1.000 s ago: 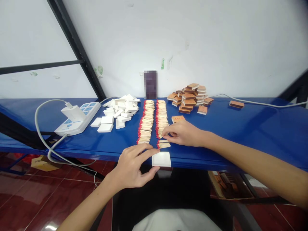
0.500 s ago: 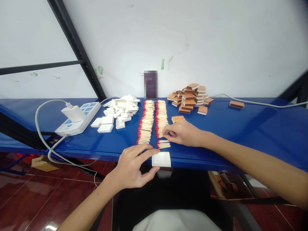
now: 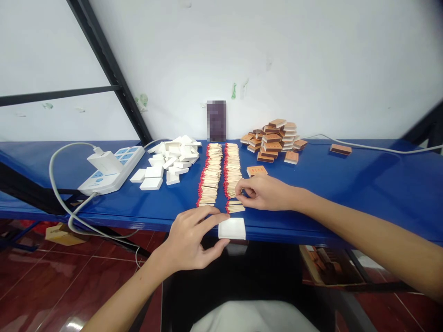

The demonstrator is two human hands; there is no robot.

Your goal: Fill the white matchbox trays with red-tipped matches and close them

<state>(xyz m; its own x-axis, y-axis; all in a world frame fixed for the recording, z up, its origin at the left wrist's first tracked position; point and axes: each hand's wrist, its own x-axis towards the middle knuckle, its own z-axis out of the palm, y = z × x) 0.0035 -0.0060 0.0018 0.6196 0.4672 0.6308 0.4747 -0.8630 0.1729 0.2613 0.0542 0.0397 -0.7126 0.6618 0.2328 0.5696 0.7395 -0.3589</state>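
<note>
Steadying a white tray (image 3: 232, 228) with my left hand (image 3: 188, 242) at the near edge of the blue table (image 3: 363, 184). The forefinger is lying along the tray's far side and the thumb is pressing its near left corner, so the hand is gripping it in a loose pinch. The tray is lying flat, directly in front of me.

My right hand (image 3: 265, 192) is reaching in from the right. Its thumb and forefinger are pinching together at the near end of the right row of matches (image 3: 231, 169), closing on a few sticks; I am not able to count them. The other fingers are curling under.

A small bundle of matches (image 3: 236, 207) is lying just below those fingertips, between the row and the tray, apart from both. The left row of matches (image 3: 210, 174) is running parallel beside the right one, red heads pointing left in both.

A single brown sleeve (image 3: 256, 170) is lying just beyond my right hand. Farther back, a heap of brown sleeves (image 3: 273, 140) is sitting near the wall, with one lone sleeve (image 3: 340, 149) well off to the right. A heap of white trays (image 3: 169, 161) is lying left of the rows, and a power strip (image 3: 110, 169) with a plugged-in adapter is sitting farther left.
</note>
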